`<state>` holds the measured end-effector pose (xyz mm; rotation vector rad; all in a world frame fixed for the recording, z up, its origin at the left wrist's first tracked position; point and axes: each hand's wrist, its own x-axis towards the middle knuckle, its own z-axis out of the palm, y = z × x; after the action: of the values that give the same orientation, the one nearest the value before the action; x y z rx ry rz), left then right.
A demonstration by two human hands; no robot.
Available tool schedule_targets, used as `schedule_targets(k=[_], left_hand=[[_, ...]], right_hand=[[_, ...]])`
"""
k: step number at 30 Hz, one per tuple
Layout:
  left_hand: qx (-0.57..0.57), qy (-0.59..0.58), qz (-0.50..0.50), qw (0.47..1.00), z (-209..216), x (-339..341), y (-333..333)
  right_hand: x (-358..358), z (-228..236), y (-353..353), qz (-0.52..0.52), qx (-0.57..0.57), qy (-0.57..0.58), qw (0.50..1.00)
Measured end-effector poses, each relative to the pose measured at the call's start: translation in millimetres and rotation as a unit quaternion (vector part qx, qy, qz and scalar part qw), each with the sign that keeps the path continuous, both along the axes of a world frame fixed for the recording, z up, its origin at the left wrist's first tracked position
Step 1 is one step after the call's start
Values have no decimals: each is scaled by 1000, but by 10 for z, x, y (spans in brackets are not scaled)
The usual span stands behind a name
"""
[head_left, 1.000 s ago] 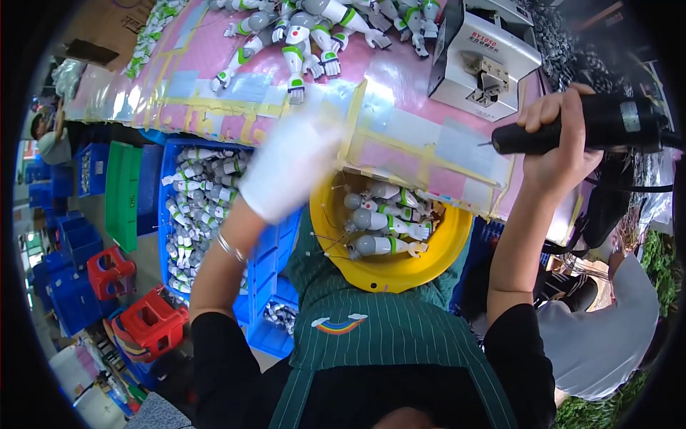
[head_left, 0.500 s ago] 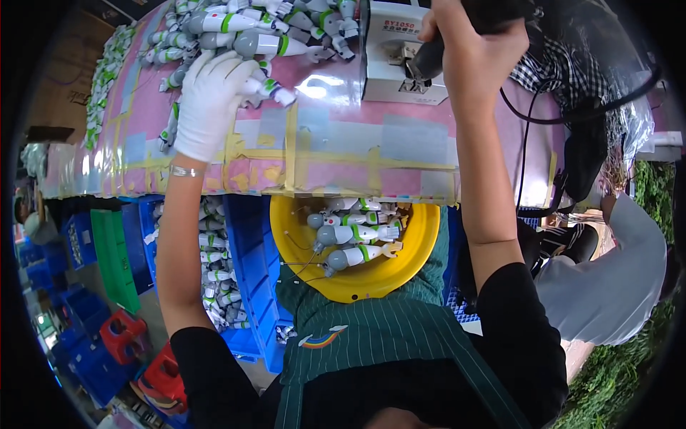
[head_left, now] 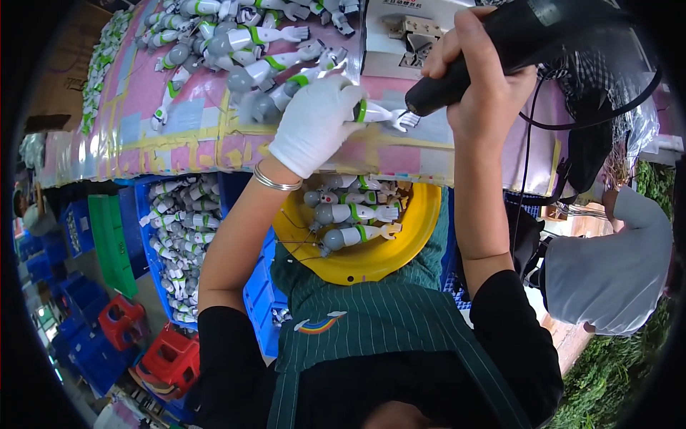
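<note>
Contact is now made: toy arm [head_left: 382,114], grasped in gloved left hand [head_left: 314,125], is met by screwdriver [head_left: 500,50] clenched in right hand [head_left: 482,86].

Your left hand [head_left: 314,121] wears a white knit cloth glove, matt; a thin shiny metal bangle [head_left: 275,181] sits at the wrist. Your right hand [head_left: 486,86] is bare on a black tool [head_left: 493,50], matt, rubbery-looking grip. The toy arm [head_left: 379,114] looks like smooth glossy plastic, grey, white and green. The table [head_left: 179,143] is covered in shiny pink sheet, taped. The basin [head_left: 421,222] is smooth yellow plastic. Your apron [head_left: 371,322] is striped green cloth.
</note>
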<state>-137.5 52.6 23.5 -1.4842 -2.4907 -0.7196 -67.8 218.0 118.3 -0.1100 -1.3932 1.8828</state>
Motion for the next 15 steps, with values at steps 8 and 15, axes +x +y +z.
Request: schedule_targets(k=[8,15], left_hand=[[13,-63,70,995,-21,485,3],[63,-116,73,989,-103,495,-7]], right_hand=[[138,-31,-185,18,-6,-23,1000],[154,-55,-258,35,-9,-16,999]])
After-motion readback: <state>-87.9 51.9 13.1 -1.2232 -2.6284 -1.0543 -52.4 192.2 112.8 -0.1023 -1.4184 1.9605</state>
